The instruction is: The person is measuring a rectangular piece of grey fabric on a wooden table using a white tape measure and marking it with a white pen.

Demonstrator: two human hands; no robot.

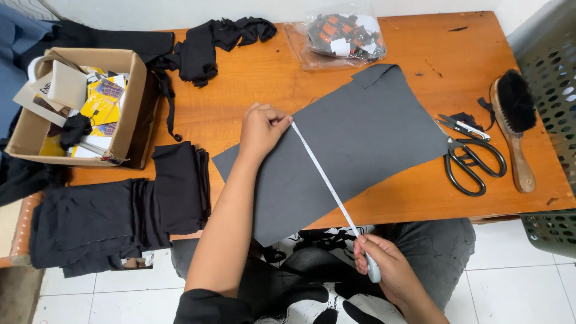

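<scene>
an orange wooden table (420,198) stands on white floor tiles (516,294).
</scene>
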